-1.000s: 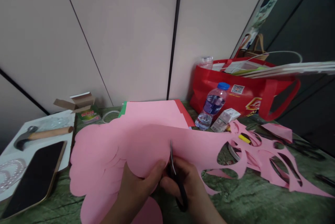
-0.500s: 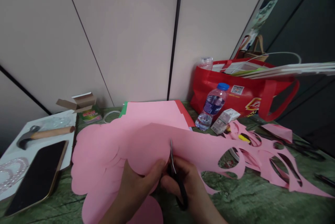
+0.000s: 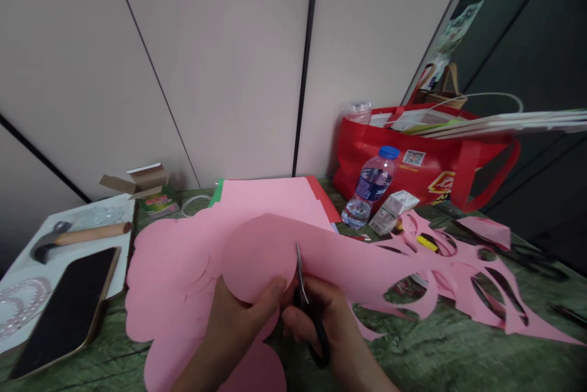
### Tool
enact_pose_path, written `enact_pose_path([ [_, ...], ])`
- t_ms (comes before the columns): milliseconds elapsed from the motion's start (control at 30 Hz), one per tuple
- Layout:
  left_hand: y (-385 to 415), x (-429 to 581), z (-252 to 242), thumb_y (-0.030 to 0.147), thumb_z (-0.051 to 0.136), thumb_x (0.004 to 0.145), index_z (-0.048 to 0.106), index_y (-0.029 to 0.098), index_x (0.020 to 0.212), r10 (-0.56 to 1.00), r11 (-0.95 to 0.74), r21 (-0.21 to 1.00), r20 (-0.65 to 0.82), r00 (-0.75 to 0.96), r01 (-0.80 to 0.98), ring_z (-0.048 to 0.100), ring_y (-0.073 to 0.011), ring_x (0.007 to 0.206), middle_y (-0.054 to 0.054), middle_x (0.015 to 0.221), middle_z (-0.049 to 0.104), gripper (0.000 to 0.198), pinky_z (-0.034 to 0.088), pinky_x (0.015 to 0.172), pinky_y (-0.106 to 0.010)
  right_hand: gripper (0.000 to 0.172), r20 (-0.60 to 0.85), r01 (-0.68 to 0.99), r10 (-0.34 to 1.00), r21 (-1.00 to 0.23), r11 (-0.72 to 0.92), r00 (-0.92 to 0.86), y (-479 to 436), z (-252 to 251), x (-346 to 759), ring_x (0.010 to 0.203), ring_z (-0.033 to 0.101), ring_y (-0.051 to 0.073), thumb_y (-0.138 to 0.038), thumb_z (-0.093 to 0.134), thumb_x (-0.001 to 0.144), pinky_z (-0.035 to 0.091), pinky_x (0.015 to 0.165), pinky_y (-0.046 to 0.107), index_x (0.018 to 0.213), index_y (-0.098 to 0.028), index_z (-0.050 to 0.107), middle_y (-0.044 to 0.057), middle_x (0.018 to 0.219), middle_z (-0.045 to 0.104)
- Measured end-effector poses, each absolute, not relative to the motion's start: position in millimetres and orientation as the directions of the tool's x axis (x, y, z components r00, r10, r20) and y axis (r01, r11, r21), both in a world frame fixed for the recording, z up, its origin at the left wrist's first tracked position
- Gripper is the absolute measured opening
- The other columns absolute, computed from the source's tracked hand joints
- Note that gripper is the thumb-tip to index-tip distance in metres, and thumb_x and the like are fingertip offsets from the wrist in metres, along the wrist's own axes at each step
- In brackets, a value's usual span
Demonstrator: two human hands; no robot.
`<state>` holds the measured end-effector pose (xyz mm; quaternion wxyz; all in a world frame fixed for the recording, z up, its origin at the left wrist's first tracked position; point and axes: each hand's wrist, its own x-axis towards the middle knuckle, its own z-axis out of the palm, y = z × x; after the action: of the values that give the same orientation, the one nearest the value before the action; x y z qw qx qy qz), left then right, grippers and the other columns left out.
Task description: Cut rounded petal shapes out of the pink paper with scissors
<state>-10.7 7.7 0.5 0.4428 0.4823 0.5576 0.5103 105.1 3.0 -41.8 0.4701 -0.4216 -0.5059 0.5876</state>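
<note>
A sheet of pink paper [image 3: 342, 257] is raised above the table, with a rounded shape partly cut into its left end. My left hand [image 3: 250, 321] pinches that rounded part near its lower edge, thumb on top. My right hand [image 3: 323, 312] is closed round the black handles of a pair of scissors [image 3: 300, 279], whose blades point away from me at the paper, along the curve. Several pink scalloped cutouts [image 3: 169, 276] lie on the left, partly under my left forearm. Behind the raised sheet rests a stack of pink paper [image 3: 270, 196], with green and red edges showing.
On the left are a phone [image 3: 66, 312], a claw hammer [image 3: 82, 236], beads [image 3: 22, 303] and an opened small box [image 3: 158, 199]. Pink paper offcuts [image 3: 463, 276] spread over the right side. A water bottle [image 3: 371, 187] and a red bag [image 3: 413, 159] stand behind, before the wall panels [image 3: 229, 74].
The scissor blades have shifted slightly left along the curve. The sheet's right end has moved a little rightward and dipped. Both hands keep their grip.
</note>
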Motion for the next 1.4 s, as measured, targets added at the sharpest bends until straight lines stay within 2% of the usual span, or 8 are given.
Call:
enact_pose_path([
  [167,8.5,-10.5,1.2,0.028,0.065,0.057,0.065,0.018,0.057,0.980,-0.001,0.998,0.012,-0.200,0.056,0.061,-0.0158,0.050,0.002,0.051,0.066,0.010,0.049,0.045,-0.022,0.009,-0.029,-0.142,0.982,-0.988,-0.057,-0.189,2.4,-42.9,103.1,0.040,0.039,0.010,-0.023,0.057,0.061,0.028,0.039,0.022,0.059,-0.017,0.050,-0.005,0.046,0.045],
  [433,9.0,-11.8,-0.6,0.029,0.065,0.056,0.065,0.017,0.064,0.972,-0.010,0.997,0.027,-0.233,0.072,0.063,-0.0175,0.057,0.001,0.057,0.069,0.015,0.051,0.049,-0.023,0.008,-0.035,-0.140,0.976,-0.988,-0.066,-0.213,1.6,-39.5,105.4,0.039,0.040,0.010,-0.021,0.057,0.062,0.029,0.040,0.021,0.059,-0.017,0.051,-0.006,0.044,0.045],
  [867,7.4,-11.8,-1.6,0.027,0.065,0.056,0.062,0.017,0.068,0.981,-0.012,0.996,0.029,-0.193,0.090,0.065,-0.0194,0.061,0.000,0.063,0.070,0.016,0.053,0.053,-0.026,0.019,0.043,-0.210,0.985,-0.978,0.006,-0.170,4.3,-48.2,105.1,0.043,0.033,0.009,-0.026,0.068,0.058,0.025,0.041,0.021,0.061,-0.017,0.051,-0.006,0.049,0.043],
  [1067,7.0,-12.3,-2.4,0.027,0.064,0.057,0.058,0.018,0.063,0.985,-0.013,0.996,0.029,-0.170,0.094,0.066,-0.0199,0.065,-0.002,0.068,0.070,0.012,0.052,0.055,-0.027,0.031,0.074,-0.240,0.984,-0.970,0.033,-0.165,6.1,-53.6,103.8,0.044,0.030,0.008,-0.041,0.071,0.060,0.024,0.041,0.021,0.062,-0.017,0.051,-0.006,0.050,0.041],
  [1200,7.3,-12.4,-1.5,0.026,0.064,0.058,0.058,0.018,0.062,0.987,-0.022,0.996,0.036,-0.156,0.090,0.065,-0.0192,0.060,0.000,0.062,0.069,0.010,0.052,0.053,-0.027,0.039,0.076,-0.232,0.983,-0.972,0.036,-0.167,4.0,-50.8,104.5,0.045,0.032,0.010,-0.052,0.070,0.060,0.025,0.042,0.022,0.061,-0.018,0.051,-0.005,0.050,0.042],
  [1400,7.2,-12.7,-0.5,0.028,0.064,0.056,0.056,0.020,0.058,0.984,-0.008,0.996,0.022,-0.177,0.083,0.065,-0.0209,0.063,-0.002,0.064,0.069,0.012,0.053,0.054,-0.028,0.031,0.053,-0.172,0.983,-0.985,0.022,-0.175,3.7,-48.7,104.4,0.040,0.033,0.009,-0.044,0.068,0.063,0.025,0.039,0.022,0.060,-0.018,0.050,-0.005,0.047,0.045],
])
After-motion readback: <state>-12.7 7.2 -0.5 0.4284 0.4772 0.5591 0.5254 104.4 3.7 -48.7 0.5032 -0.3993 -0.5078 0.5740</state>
